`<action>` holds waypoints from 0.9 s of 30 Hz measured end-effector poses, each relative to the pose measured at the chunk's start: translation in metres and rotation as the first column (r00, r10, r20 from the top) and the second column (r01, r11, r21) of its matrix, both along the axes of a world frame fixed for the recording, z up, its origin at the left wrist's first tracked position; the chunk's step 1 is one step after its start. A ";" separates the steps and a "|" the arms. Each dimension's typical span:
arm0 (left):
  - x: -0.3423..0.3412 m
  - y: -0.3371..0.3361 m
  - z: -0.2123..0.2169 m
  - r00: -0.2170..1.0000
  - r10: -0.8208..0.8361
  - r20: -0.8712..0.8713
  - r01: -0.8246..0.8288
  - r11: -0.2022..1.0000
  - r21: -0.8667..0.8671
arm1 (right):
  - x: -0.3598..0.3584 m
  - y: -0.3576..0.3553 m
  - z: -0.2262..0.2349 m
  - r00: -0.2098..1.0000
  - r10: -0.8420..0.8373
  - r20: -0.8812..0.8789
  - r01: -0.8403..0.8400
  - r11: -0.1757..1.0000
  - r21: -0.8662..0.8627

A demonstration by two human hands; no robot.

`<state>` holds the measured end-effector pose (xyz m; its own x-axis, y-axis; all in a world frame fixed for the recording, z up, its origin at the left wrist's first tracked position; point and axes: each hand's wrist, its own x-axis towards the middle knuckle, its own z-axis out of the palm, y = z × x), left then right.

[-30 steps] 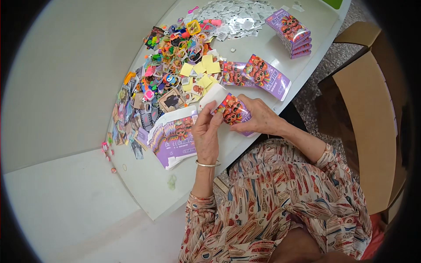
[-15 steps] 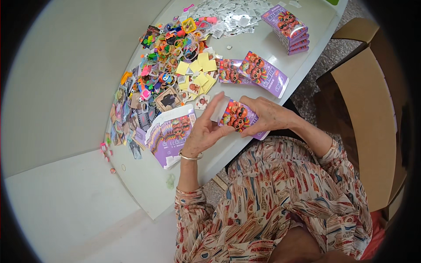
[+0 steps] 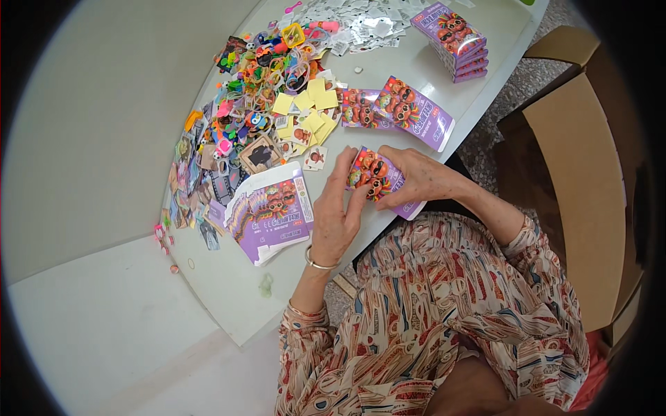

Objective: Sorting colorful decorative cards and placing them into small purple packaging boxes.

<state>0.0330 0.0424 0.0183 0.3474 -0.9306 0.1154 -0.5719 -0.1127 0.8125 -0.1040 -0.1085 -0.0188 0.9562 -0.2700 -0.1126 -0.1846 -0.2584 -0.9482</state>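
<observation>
A small purple printed carton (image 3: 375, 168) with cartoon faces is held between both hands above the table's near edge. My left hand (image 3: 334, 220), with a bangle at its wrist, grips the carton's left end, thumb on the front and fingers along that end. My right hand (image 3: 424, 178) is wrapped around the right side, its thumb at the lower front. Below the right hand, a purple part (image 3: 409, 209) sticks out toward me. Left of my left hand lies a fanned pile of flat purple cartons (image 3: 277, 232). Two more purple cartons (image 3: 424, 123) overlap beyond my right hand.
A heap of small colourful toys (image 3: 260, 97) covers the far left of the table, with yellow paper squares (image 3: 313, 127) beside it. White packets (image 3: 361, 24) spread at the back. Stacked purple cartons (image 3: 454, 38) stand at the far right, near an open cardboard box (image 3: 576, 180).
The carton's left end flap stood open earlier and is now folded in or hidden behind my fingers. My left hand has moved right, its fingers closer around the carton.
</observation>
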 end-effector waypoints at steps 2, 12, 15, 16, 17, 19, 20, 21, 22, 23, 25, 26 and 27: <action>-0.003 0.001 0.006 0.995 0.062 -0.075 -0.059 0.997 0.047 | 0.001 0.001 -0.002 0.999 -0.012 0.044 0.012 1.000 -0.003; 0.013 -0.003 0.008 0.750 0.251 -0.611 -0.206 0.968 0.145 | -0.002 -0.001 0.003 0.999 0.052 0.013 -0.052 0.999 0.013; 0.014 -0.002 0.006 0.721 0.286 -0.631 -0.238 0.958 0.162 | -0.002 0.000 0.004 0.997 0.071 0.018 -0.071 0.997 0.013; 0.014 -0.003 0.006 0.701 0.296 -0.649 -0.251 0.954 0.164 | -0.002 -0.001 0.005 0.998 0.068 0.019 -0.068 0.998 0.009; 0.013 -0.003 0.005 0.700 0.296 -0.649 -0.251 0.954 0.164 | -0.002 -0.001 0.004 0.998 0.068 0.018 -0.068 0.998 0.009; 0.011 -0.003 0.003 0.773 0.294 -0.562 -0.251 0.955 0.155 | -0.002 -0.001 0.003 0.997 0.074 0.002 -0.074 0.997 -0.005; 0.010 -0.002 0.001 0.773 0.294 -0.563 -0.250 0.956 0.156 | -0.002 -0.001 0.003 0.997 0.073 0.002 -0.073 0.997 -0.004; 0.010 0.001 -0.002 0.846 0.251 -0.470 -0.218 0.968 0.123 | -0.002 0.000 0.002 0.998 0.058 0.023 -0.058 0.998 -0.008; 0.008 0.003 -0.004 0.906 0.204 -0.371 -0.181 0.979 0.095 | -0.002 0.000 0.001 0.998 0.041 0.042 -0.041 0.999 -0.010; 0.006 0.004 -0.005 0.906 0.203 -0.372 -0.179 0.979 0.097 | -0.002 0.000 -0.002 0.998 0.039 0.040 -0.039 0.999 -0.010; -0.002 0.007 -0.008 0.936 0.145 -0.320 -0.147 0.989 0.017 | -0.002 0.003 -0.005 0.998 -0.017 0.068 0.021 0.998 -0.056; -0.006 0.008 -0.009 0.936 0.149 -0.318 -0.151 0.988 0.018 | -0.002 0.003 -0.004 0.997 -0.012 0.070 0.016 0.998 -0.055; -0.010 0.008 -0.012 0.946 0.153 -0.286 -0.166 0.986 -0.022 | -0.001 0.003 -0.002 0.999 0.000 0.054 0.003 0.999 -0.047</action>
